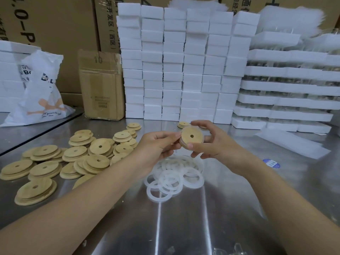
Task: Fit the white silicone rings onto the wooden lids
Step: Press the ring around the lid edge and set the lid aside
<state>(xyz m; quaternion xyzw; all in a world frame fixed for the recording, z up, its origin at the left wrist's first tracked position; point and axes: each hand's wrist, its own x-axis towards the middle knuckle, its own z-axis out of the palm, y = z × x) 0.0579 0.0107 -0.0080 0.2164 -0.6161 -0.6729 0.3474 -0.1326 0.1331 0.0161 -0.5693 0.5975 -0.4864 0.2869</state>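
Wooden lid (192, 136) being held up w/ both hands: L hand (156, 144) pinching left edge, R hand (209, 142) gripping right edge, above rings (174, 177).

Head-worn — looks forward and down, close over the table (184, 227)

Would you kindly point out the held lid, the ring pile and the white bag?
held lid (187, 134): head view, on its face left of the hole.
ring pile (173, 178): head view, on overlapping rings mid-pile.
white bag (42, 85): head view, on its front panel.
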